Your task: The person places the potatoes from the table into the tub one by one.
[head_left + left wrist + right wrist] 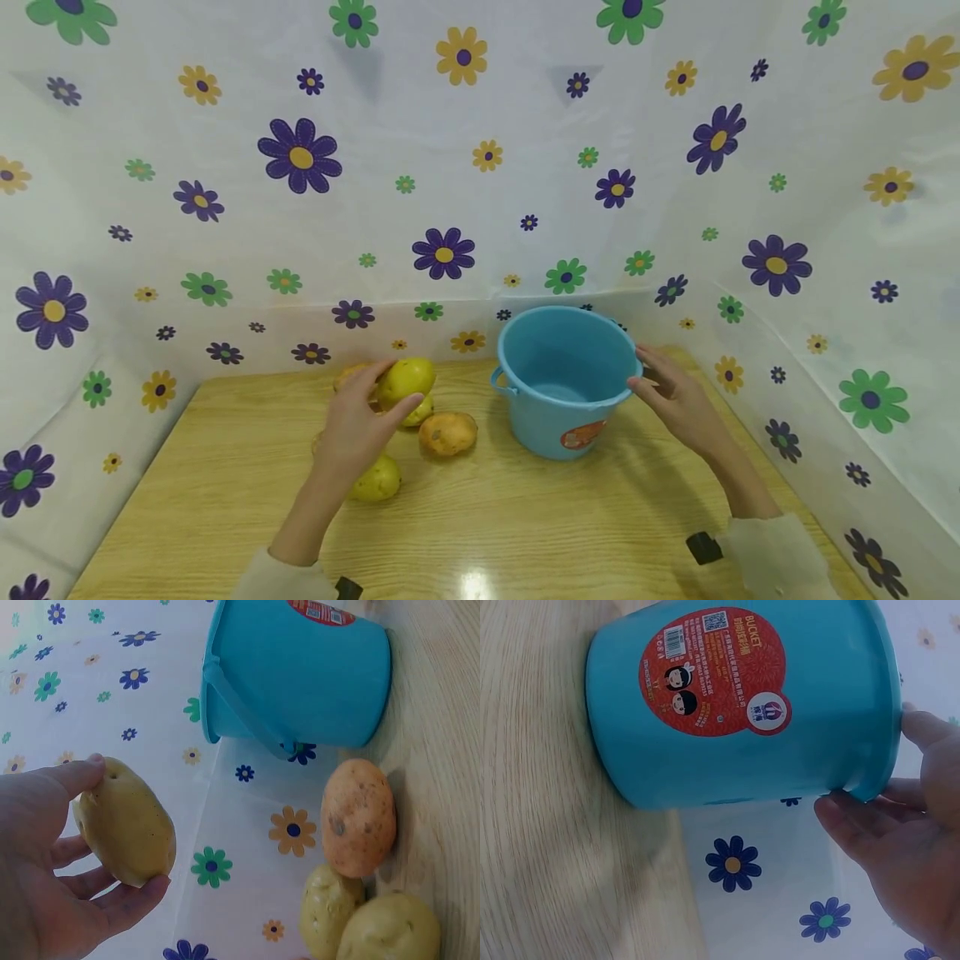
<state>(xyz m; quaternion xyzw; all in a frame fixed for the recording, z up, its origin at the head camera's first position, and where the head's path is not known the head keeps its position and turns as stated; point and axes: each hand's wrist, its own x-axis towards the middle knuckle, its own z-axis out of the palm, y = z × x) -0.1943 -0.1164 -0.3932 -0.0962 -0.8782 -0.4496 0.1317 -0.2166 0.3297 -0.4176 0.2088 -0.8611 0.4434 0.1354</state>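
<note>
A yellow potato (127, 821) is held between the thumb and fingers of my left hand (356, 429), raised above the other potatoes. On the tabletop stands a light blue bucket (551, 429), upright, with a red label (712, 671) on its side. My right hand (678, 400) grips the bucket's rim at the right, thumb and fingertips against the edge. Between the left hand and the bucket lies a brownish potato (448, 434). Another yellow potato (377, 479) sits below the left wrist, and one more (420, 411) shows under the held one.
Part of an orange-brown potato (347, 375) peeks out behind the left hand. The wooden table (480, 533) is bordered by white flower-print sheeting (405, 108) at the back and sides. The bucket's handle (501, 383) hangs at its left.
</note>
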